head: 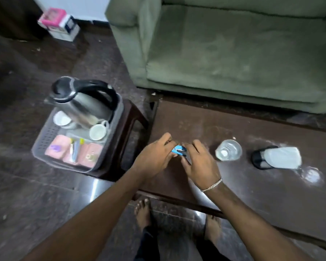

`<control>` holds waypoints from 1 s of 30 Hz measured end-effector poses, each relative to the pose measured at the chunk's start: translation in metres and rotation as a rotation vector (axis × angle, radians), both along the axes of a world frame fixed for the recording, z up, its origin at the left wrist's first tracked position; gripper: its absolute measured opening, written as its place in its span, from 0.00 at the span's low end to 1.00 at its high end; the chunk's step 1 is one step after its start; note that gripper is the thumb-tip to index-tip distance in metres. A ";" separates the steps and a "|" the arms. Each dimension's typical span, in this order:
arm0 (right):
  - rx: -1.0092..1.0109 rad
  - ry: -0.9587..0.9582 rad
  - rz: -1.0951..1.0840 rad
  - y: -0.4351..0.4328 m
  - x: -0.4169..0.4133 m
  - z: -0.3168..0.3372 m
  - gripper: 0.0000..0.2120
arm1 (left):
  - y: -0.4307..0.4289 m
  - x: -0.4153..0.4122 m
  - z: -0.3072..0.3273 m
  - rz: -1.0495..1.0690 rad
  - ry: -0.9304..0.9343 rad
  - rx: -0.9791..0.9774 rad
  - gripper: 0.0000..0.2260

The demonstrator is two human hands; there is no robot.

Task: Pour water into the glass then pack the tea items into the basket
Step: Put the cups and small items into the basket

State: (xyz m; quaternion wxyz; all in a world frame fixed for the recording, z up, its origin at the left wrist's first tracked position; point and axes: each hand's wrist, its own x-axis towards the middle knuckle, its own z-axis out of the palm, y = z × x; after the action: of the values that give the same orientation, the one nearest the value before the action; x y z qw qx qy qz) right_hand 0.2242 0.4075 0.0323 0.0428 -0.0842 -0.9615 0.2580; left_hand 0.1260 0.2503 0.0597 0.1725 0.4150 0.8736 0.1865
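My left hand [154, 155] and my right hand [199, 161] meet over the dark wooden table [262, 194], both gripping a small blue packet [178, 149]; most of it is hidden by my fingers. A clear glass [228, 149] holding water stands on the table just right of my right hand. To the left, a grey plastic basket [45, 140] sits on a small stool. It holds a steel kettle [83, 104] with a black handle, two white cups [98, 131] [61, 118] and pink sachets [73, 151].
A black mesh holder with a white packet [279, 157] lies on its side right of the glass, with a second clear glass [311, 175] beside it. A green sofa [233, 49] stands behind the table. Boxes [58, 23] sit on the floor far left. My bare feet [143, 211] are below the table edge.
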 end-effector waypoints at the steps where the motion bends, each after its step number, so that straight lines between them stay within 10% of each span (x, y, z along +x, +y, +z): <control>1: 0.004 0.018 0.035 -0.018 -0.015 0.005 0.20 | -0.021 -0.010 0.004 0.034 0.012 0.008 0.15; 14: 0.085 -0.015 0.418 -0.233 -0.156 0.015 0.20 | -0.259 -0.073 0.004 0.451 0.109 0.024 0.15; 30: 0.195 -0.193 0.604 -0.348 -0.231 -0.022 0.14 | -0.357 -0.103 -0.055 0.767 0.054 -0.129 0.15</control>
State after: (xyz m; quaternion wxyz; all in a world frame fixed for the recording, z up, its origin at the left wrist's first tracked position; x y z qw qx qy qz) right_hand -0.0068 0.0593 0.0099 -0.1190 0.1849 -0.9628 0.1568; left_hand 0.0230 -0.1063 0.0049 0.0931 0.0512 0.9795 0.1714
